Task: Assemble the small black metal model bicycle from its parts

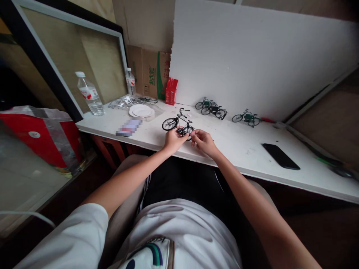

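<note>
A small black model bicycle [170, 123] is held over the front edge of the white table, its front wheel pointing left and raised. My left hand [174, 140] is closed around the lower frame near the pedals. At the rear wheel, my right hand [202, 141] has its thumb and fingers pinched together; whether a small part sits between them is hidden. Behind, against the white board, stand several finished-looking model bicycles [214, 110], some with green panels in the frame, one of them apart on the right [246, 117].
White round discs [141, 110] and black bicycle parts in clear plastic [131, 101] lie at the back left. A water bottle [91, 95], a second bottle [130, 82], a red box [171, 91] and a cardboard box [150, 73] stand there too. A black phone [281, 156] lies right.
</note>
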`<act>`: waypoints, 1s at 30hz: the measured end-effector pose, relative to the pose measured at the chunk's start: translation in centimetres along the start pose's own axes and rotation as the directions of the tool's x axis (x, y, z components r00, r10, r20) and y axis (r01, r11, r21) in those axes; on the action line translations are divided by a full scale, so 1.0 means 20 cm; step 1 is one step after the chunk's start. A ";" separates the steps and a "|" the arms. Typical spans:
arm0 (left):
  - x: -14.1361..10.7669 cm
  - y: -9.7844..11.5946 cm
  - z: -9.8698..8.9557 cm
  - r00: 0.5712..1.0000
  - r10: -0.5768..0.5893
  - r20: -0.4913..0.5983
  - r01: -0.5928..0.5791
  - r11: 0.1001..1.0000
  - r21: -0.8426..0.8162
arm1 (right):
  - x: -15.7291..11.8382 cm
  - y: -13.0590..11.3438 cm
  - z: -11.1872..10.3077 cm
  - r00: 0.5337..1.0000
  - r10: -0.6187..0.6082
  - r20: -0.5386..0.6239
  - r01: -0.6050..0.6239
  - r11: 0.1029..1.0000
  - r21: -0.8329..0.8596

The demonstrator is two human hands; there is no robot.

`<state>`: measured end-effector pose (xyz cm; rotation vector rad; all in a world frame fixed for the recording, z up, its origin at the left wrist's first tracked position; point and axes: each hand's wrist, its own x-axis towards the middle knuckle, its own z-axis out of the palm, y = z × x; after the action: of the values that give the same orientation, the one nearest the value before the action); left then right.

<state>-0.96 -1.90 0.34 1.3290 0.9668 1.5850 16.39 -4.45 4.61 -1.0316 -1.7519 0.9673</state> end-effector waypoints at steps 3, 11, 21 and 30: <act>-0.01 0.01 0.00 0.999 0.039 0.000 -0.039 0.998 0.040 | 0.00 0.01 0.00 1.000 0.003 -0.008 -0.004 1.000 -0.019; -0.04 0.09 0.00 0.998 0.070 -0.002 -0.069 0.996 0.052 | -0.01 0.01 0.00 0.992 -0.117 -0.045 0.111 0.986 -0.127; -0.05 0.10 0.02 0.989 0.142 -0.039 -0.144 0.989 -0.028 | -0.03 -0.01 0.02 0.970 -0.191 -0.152 0.166 0.973 -0.164; -0.05 0.09 0.02 0.992 0.120 -0.051 -0.122 0.992 -0.044 | -0.06 -0.03 0.02 0.932 -0.326 -0.157 0.250 0.893 -0.373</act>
<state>-0.60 -3.52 1.67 1.3440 0.8861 1.7279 16.16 -5.80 4.79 -1.0090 -1.8624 0.3474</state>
